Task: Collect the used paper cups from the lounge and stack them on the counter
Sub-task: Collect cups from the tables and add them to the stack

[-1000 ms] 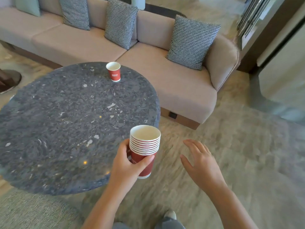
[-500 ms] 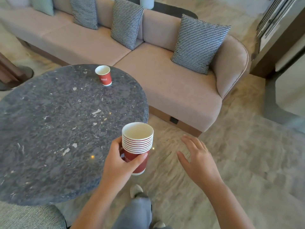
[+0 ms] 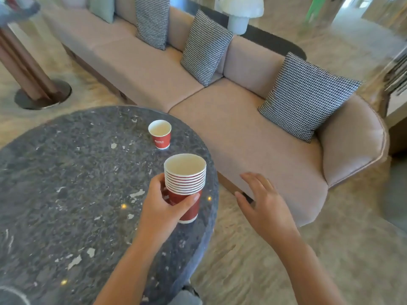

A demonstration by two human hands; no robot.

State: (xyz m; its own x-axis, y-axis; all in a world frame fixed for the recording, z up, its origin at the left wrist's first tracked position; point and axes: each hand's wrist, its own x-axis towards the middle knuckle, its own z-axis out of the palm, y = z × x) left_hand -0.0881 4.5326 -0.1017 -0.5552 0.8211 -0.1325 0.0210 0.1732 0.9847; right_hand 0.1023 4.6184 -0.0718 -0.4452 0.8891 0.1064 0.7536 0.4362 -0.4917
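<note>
My left hand (image 3: pixel 164 204) grips a stack of several nested red paper cups (image 3: pixel 185 183) with white rims, held upright over the right edge of the round dark stone table (image 3: pixel 66 194). A single red paper cup (image 3: pixel 160 134) stands upright on the table's far side, a short way beyond the stack. To the right, my right hand (image 3: pixel 262 203) hovers with fingers spread and holds nothing, above the sofa's front edge.
A long beige sofa (image 3: pixel 242 133) with several houndstooth cushions (image 3: pixel 306 95) runs behind and right of the table. A brown pedestal base (image 3: pixel 41 93) stands at the left. A white lamp (image 3: pixel 239 12) sits behind the sofa. Beige carpet (image 3: pixel 330 249) lies at the lower right.
I have moved nearer the table; the stack in my left hand now hangs over the tabletop, closer to the single cup. My right hand stays open beside it.
</note>
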